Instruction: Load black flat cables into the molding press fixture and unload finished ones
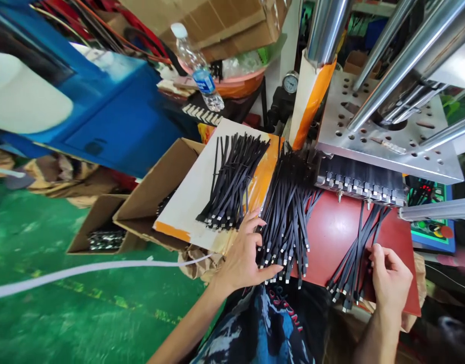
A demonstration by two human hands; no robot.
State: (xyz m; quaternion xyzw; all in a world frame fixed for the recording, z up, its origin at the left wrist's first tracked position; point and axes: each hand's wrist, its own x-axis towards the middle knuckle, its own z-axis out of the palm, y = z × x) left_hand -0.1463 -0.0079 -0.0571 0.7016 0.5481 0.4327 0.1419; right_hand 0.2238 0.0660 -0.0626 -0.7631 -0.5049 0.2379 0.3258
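Note:
My left hand point(244, 258) is at the left edge of a thick pile of short black USB cables point(287, 217), its fingers curved and thumb spread apart. The thumb lies over the silver plug ends, and the hand appears to hold nothing. On the right, my right hand point(390, 277) has thumb and forefinger pinched by a smaller fan of black cables point(356, 258). A black cable seems to run down into that pinch, though the fingers partly hide it. The fan spreads over a red work surface point(333, 232), its upper ends beneath the press tooling point(361, 179).
Another cable bundle point(234, 182) lies on a white board point(190, 207) at left. Above the red surface stands a press with a drilled metal plate point(387, 136) and steel columns. Cardboard boxes point(152, 187) sit left; a plastic bottle point(202, 76) stands behind. A control box point(433, 227) is at right.

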